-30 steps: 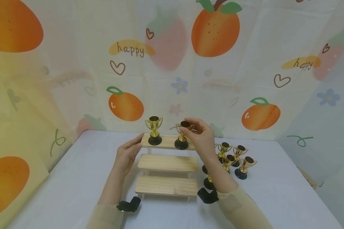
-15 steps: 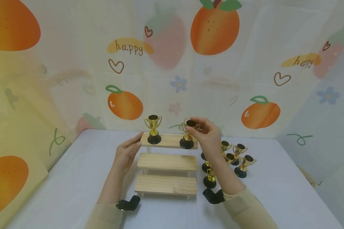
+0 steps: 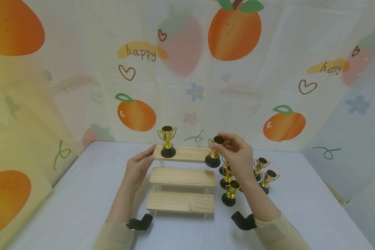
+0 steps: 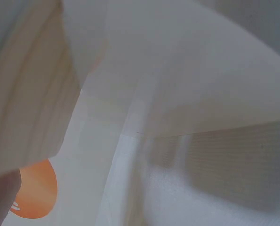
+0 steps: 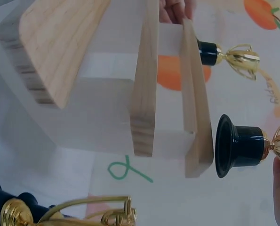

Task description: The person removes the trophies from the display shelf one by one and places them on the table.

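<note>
A three-tier wooden display stand point(image 3: 182, 177) stands on the white table. My left hand point(image 3: 138, 172) holds the left end of its top board, a fingertip showing at the board in the left wrist view. One gold trophy cup with a black base point(image 3: 167, 142) stands upright on that board's left part. My right hand point(image 3: 239, 156) pinches another trophy point(image 3: 213, 160) by its cup at the board's right end. In the right wrist view, a narrow gap shows between this trophy's base point(image 5: 241, 146) and the board point(image 5: 201, 141).
Several more gold trophies point(image 3: 229, 198) stand on the table right of the stand, partly hidden by the right arm. A fruit-printed cloth point(image 3: 181, 93) hangs behind the table. The two lower boards point(image 3: 181, 201) carry nothing.
The right hand has moved right with its trophy, from the right half of the top board to its right end. The left hand keeps its place.
</note>
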The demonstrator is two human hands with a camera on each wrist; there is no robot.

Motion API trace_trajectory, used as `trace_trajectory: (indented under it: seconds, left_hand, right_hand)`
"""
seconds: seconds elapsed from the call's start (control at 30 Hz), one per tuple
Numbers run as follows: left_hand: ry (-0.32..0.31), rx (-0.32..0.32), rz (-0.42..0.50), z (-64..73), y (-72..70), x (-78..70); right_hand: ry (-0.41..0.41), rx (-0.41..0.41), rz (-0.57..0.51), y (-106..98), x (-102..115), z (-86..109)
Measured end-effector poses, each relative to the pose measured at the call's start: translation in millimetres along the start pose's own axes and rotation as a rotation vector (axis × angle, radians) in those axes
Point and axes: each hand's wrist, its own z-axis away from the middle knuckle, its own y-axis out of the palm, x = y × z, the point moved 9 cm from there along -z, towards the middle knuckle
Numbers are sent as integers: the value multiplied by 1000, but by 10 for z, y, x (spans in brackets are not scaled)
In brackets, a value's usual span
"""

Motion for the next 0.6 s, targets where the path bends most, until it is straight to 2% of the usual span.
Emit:
trace_trajectory:
  seconds: [0.3,0.6]
  left_hand:
    - [-14,-1,0,2,-10,3]
    - [-12,-6,-6,1,-20,16]
  right_hand:
    - [-15,-56,88,-245,-29,88]
    - [23,-112,54,-500,-96,179]
